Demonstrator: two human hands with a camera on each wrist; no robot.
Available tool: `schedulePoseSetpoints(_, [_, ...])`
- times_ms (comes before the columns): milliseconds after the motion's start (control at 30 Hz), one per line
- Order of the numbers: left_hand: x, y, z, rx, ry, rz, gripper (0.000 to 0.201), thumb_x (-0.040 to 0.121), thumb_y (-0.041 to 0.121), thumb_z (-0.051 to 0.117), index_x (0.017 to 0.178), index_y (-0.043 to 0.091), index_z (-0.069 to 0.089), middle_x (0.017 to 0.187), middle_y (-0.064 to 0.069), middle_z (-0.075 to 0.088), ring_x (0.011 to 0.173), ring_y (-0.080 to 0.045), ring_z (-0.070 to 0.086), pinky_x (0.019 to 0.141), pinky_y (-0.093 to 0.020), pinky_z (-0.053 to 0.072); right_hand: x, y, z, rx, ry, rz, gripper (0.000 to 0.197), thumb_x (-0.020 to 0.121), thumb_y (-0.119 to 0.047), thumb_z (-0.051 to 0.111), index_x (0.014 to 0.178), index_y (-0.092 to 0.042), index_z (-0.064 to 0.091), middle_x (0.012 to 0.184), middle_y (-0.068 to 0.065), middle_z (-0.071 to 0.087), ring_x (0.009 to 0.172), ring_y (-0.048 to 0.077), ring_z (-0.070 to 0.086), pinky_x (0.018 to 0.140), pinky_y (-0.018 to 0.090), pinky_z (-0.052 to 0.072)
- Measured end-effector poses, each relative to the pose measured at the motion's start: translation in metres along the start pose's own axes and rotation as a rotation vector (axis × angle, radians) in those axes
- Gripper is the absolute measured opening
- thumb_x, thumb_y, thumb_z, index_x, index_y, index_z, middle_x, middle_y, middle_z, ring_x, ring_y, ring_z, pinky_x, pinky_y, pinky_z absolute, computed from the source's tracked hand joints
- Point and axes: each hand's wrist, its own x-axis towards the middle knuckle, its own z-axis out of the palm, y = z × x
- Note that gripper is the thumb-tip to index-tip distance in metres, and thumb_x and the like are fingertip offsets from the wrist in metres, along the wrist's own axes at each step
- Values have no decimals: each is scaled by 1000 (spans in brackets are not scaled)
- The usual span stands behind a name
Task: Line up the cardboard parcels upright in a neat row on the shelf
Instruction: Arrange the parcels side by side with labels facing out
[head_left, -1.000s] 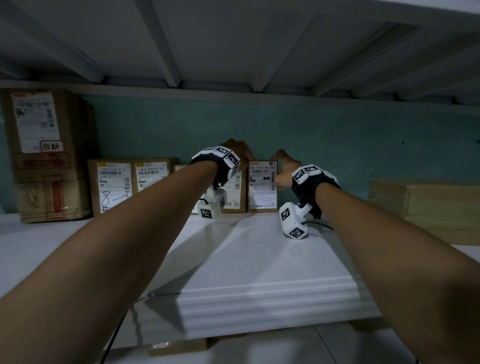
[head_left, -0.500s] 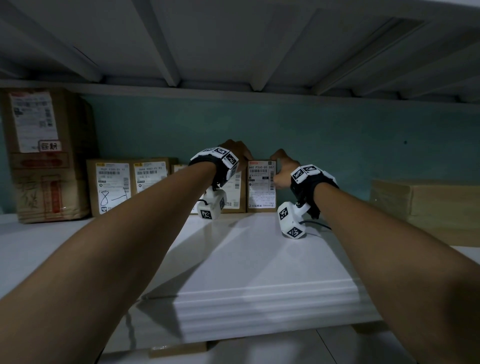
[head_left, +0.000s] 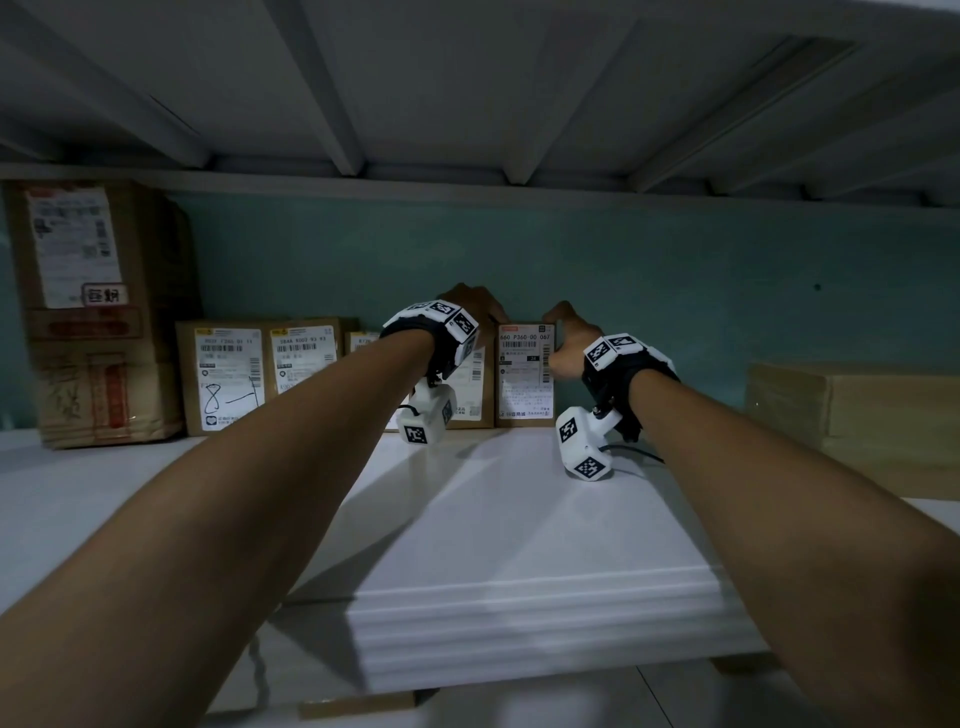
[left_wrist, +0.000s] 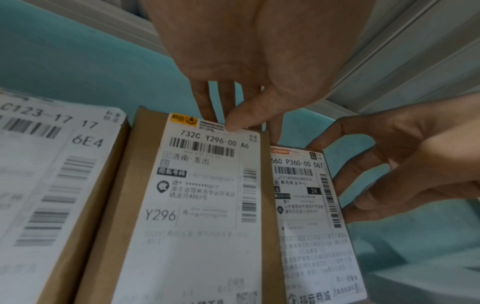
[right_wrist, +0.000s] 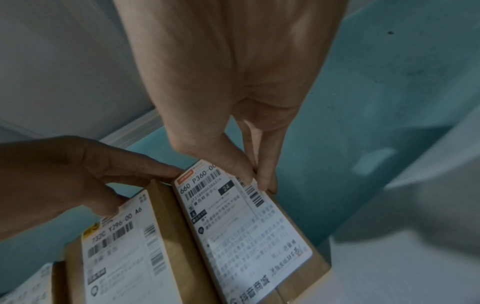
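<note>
Here, both hands sit at the top of two upright parcels at the back of the white shelf (head_left: 493, 525).

The left hand (left_wrist: 233, 61) pinches the top edge of the Y296 parcel (left_wrist: 187, 216), thumb on its label and fingers behind. Just right of that parcel and touching it stands the narrower P360 parcel (head_left: 525, 376), whose upper right corner the right hand (right_wrist: 233, 92) grips with curled fingers. Left of the Y296 parcel more labelled parcels (head_left: 228, 379) stand in the row, then a tall taped carton (head_left: 104, 312). Well right of it lies a flat box (head_left: 857, 410).
</note>
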Motion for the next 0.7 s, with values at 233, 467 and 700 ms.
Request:
schedulePoseSetpoints(233, [-3,1,2,-29,14,-16,31,95,16,51,119,28,66,131,-3,59,110,-25,60,81,-21,42,0,1,1,7,-4,2,53,87,-10,58,132,-19,33,77,-3,50,78,21,56,67,28,44])
schedulePoseSetpoints(467, [-9,4,2,-55,-4,-30,30,95,19,50,119,27,66,129,0,61,114,-22,58,92,-21,43,-1,-1,2,22,-15,10,55,83,-7,59,130,-22,33,81,-1,53,84,25,62,81,40,57])
schedulePoseSetpoints(700, [-9,6,1,-7,19,-56,33,95,17,50,122,29,64,137,-2,54,117,-27,56,98,-27,45,-2,-1,3,37,-10,19,55,83,-7,60,129,-22,34,83,-1,53,90,27,64,84,44,57])
